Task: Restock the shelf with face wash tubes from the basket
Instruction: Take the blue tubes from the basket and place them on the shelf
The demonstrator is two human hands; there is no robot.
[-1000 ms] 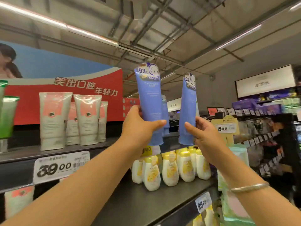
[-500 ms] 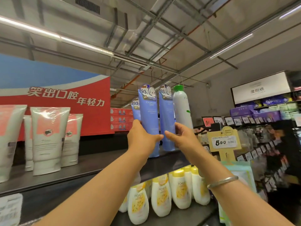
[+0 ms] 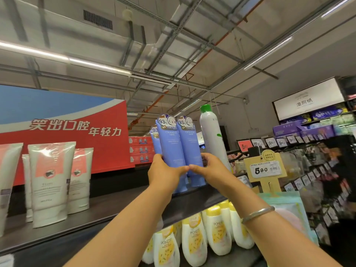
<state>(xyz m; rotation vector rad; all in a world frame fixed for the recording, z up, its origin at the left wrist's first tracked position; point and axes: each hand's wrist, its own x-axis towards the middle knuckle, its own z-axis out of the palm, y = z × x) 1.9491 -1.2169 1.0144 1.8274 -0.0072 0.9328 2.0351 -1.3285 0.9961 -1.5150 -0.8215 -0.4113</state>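
Both hands, left (image 3: 165, 175) and right (image 3: 210, 170), grip glossy flat blue tubes (image 3: 174, 151) upright on the dark shelf (image 3: 202, 199).

Two tubes (image 3: 179, 149) upright on shelf (image 3: 204, 199); spray can (image 3: 212, 137) right; bottles (image 3: 194, 239) below.

blue face wash tubes (image 3: 174, 151): 3 | white-and-pink tubes (image 3: 50, 182): 4 visible | green-capped white bottle (image 3: 212, 137): 1 | yellow-capped Pond's bottles (image 3: 194, 236): at least 5 | hands: 2, left hand (image 3: 163, 172), right hand (image 3: 210, 168) | yellow price sign (image 3: 265, 168): 1
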